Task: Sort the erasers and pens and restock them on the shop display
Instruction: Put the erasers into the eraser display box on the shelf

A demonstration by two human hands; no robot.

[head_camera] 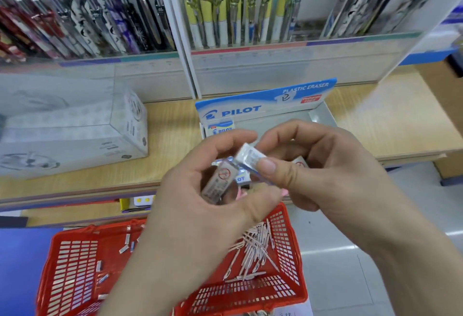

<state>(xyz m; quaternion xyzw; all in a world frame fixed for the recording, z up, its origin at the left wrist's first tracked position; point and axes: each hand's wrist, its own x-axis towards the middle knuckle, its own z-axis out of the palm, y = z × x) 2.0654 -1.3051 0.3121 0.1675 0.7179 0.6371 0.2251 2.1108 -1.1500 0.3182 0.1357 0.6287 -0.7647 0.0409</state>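
Note:
My left hand [200, 205] is closed around a wrapped eraser [218, 180] that stands on end in its palm. My right hand [323, 172] pinches another wrapped eraser [250, 156] between thumb and fingers, tilted over the first one. Both hands hover in front of the blue Pilot eraser display box [263, 101] on the wooden shelf; one eraser [220, 127] stands in its left corner. Below, a red basket [288, 288] holds several loose erasers [125, 245] on the left and a pile of thin pens [253, 248] on the right.
Racks of pens [238, 12] stand upright at the back of the shelf [390, 120]. A large white carton [75, 135] lies on the shelf at the left. A lower shelf and grey floor tiles [338, 265] lie beneath, right of the basket.

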